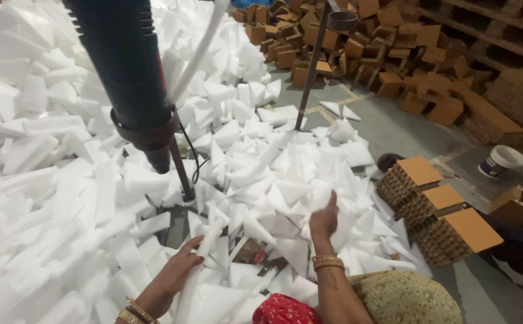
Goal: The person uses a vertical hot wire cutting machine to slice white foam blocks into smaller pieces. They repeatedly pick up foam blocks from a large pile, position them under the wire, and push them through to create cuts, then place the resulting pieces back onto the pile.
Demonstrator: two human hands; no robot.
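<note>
Foam [273, 180] lies all around me in a big white heap. My left hand [180, 270] pinches one long foam strip [204, 252]. My right hand [324, 219], fingers loose, reaches into the pile. Next I need a firm grab there.

Grey floor [393, 129] carries white foam pieces [261, 174] and cardboard blocks [435, 210].

Brown honeycomb cardboard blocks [435, 210] stacked right; more heaped [357, 48] behind; a white tub [501, 161].
</note>
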